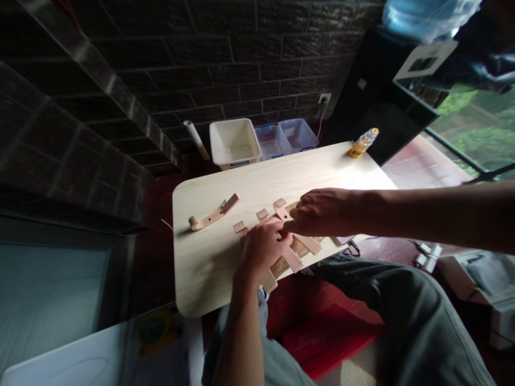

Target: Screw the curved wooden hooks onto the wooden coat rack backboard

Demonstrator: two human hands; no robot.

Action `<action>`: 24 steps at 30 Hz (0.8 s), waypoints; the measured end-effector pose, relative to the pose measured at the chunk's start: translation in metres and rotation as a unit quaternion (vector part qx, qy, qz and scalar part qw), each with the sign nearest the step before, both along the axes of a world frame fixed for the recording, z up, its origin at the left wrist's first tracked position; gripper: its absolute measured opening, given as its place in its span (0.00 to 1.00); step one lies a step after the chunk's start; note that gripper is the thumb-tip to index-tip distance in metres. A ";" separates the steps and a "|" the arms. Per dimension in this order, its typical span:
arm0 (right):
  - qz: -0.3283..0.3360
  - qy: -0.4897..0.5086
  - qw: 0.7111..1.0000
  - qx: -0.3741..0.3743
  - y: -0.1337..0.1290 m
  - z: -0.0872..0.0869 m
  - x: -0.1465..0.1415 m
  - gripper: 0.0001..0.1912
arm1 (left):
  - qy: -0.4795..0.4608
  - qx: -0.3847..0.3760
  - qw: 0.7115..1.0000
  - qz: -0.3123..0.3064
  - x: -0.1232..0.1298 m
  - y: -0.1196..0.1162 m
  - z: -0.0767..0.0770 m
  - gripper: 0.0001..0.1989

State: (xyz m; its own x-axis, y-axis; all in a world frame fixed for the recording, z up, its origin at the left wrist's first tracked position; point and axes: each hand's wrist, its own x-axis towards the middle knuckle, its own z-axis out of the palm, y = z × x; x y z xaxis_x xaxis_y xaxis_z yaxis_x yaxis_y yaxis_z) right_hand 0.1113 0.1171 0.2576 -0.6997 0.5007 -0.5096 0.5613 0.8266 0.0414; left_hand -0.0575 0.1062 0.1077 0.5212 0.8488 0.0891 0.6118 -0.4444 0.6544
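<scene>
At the table's [197, 279] near edge, the left hand [264, 242] is curling over wooden strips [293, 259], the right hand [317, 210] bunching alongside, exact grips hidden, any next move calling for steadiness.

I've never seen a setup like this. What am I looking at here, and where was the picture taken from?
There is no robot here, just a person working with two bare hands. The single picture comes from a camera on the person's head, looking forward and down, so their arms and legs show too.

On the pale wooden table, several wooden strips with curled ends lie across a darker board. The left hand rests over the strips, and the right hand meets it there. The fingers hide exactly what each one grips. A similar loose piece lies apart at the left, and a bottle with a yellow top stands at the far right corner. Beyond the table are a cream bin and clear plastic bins.
</scene>
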 end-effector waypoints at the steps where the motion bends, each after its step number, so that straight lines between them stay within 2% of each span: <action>1: -0.007 0.003 1.000 -0.001 0.001 -0.002 0.001 0.16 | 0.000 0.001 1.000 0.001 0.000 0.000 0.000 0.04; 9: -0.075 0.025 0.997 -0.016 0.002 -0.005 0.001 0.12 | -0.004 0.012 1.000 0.011 0.000 0.000 -0.003 0.04; 13: -0.094 0.025 0.995 0.000 0.001 -0.007 0.001 0.11 | -0.022 0.013 1.000 0.011 0.001 -0.001 -0.003 0.06; 19: -0.061 0.037 0.997 0.018 -0.001 -0.003 0.010 0.16 | -0.009 0.010 1.000 0.023 0.003 -0.001 -0.002 0.06; 24: -0.002 0.045 0.998 0.040 -0.003 0.000 0.018 0.14 | 0.031 0.010 0.999 0.032 0.005 -0.001 0.000 0.06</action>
